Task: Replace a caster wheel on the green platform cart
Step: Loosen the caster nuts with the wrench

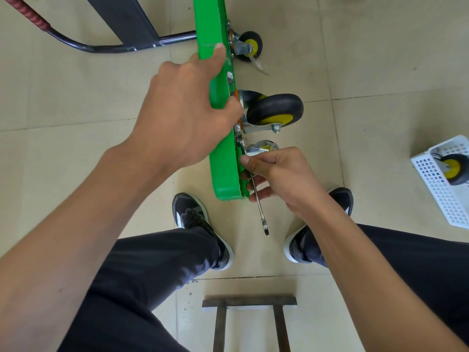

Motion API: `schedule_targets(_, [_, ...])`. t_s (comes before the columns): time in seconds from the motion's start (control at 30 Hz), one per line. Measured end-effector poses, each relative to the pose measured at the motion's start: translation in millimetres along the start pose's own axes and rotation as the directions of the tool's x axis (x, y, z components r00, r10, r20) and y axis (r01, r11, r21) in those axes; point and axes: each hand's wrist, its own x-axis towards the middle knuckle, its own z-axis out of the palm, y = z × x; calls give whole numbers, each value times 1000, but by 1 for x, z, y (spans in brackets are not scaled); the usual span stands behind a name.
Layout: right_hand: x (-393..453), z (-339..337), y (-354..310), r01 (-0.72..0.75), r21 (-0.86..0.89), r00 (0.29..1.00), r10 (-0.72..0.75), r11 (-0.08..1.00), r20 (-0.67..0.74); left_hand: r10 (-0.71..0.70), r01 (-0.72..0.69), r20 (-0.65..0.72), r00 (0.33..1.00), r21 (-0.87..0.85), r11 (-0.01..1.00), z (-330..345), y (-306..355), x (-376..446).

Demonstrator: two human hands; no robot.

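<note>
Green platform cart [223, 158] stands on edge on the tiled floor [380, 59], underside w/ casters facing right. Left hand [187, 105] wraps the deck's upper edge, thumb by the big black/yellow caster wheel [275, 110]. Right hand [281, 179] has its grip closed on a wrench [260, 209], head at the caster plate near the cart's near end. Spare caster [454, 166] sits in a white basket [441, 196], well apart at right.
</note>
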Motion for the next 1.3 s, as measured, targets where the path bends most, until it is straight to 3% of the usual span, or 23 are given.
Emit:
schedule_targets(0.7, [0,-3,8,-36,36,998,34,999,51,28,-28,-2,1000,14,999,0,-1,1])
schedule_targets(1.13, [13,-9,21,73,-114,997,-72,991,14,32,-32,-6,999,22,999,0,0,1])
schedule_targets(1.3, [10,-6,14,84,-87,996,-82,993,31,30,-29,-8,1000,31,999,0,1,1])
